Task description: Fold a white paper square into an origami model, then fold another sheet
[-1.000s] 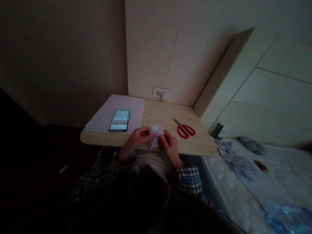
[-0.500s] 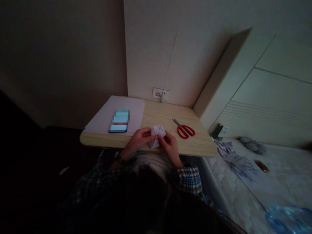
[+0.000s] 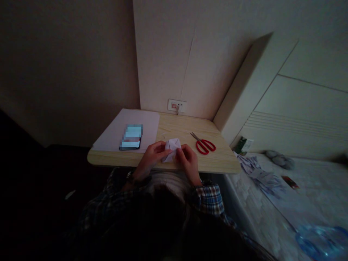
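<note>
A small piece of folded white paper [image 3: 173,145] is held between my two hands, just above the near edge of the wooden tabletop [image 3: 185,125]. Its left side is pinched by my left hand [image 3: 154,155], thumb lying across the front. My right hand [image 3: 187,158] grips the right edge with thumb and fingers. Creases cross the upper face of the paper; its back is hidden. Red-handled scissors [image 3: 203,144] lie to the right of my right hand, blades pointing to the back left.
White sheets [image 3: 114,134] lie on the tabletop's left, with a lit phone [image 3: 131,137] on them. A wall socket [image 3: 177,105] with a plug is behind. On the mattress [image 3: 315,177] at right are paper scraps [image 3: 261,175], a grey bundle [image 3: 279,159] and a clear blue plastic item [image 3: 323,239].
The folded paper has turned slightly in my hands and its lower point shows less. My right thumb has shifted toward the paper's right edge. The whole view has moved a little.
</note>
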Motion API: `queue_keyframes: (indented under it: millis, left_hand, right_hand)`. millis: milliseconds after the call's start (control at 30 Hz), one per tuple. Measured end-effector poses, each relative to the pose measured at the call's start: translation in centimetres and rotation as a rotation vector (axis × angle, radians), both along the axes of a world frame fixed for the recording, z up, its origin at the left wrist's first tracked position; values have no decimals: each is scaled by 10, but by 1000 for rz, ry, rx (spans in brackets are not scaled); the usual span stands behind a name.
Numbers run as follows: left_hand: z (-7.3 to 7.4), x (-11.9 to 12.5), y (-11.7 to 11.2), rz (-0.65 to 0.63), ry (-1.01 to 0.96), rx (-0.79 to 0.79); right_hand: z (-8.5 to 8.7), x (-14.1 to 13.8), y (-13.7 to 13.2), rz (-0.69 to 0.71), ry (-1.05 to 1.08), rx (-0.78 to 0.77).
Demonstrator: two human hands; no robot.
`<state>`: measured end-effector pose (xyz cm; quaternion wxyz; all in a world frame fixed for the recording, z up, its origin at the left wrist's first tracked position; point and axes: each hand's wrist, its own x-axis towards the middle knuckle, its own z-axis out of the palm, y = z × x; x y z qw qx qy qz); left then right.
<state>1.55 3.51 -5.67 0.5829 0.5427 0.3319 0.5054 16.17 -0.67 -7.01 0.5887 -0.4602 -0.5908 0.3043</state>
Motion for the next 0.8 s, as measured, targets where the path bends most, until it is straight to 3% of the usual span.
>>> queue_keyframes:
  millis: [200,533,800]
  left_hand:
    - [-2,-1,1,148,-12,6]
    - [-1,-3,0,136,-35,7]
    - [1,-4,-2,162,-21,33]
  right_hand:
    - [3,0,0,61,-42,-51]
    - [4,1,-2,103,-134,-109]
    - [4,1,0,58,-164,-91]
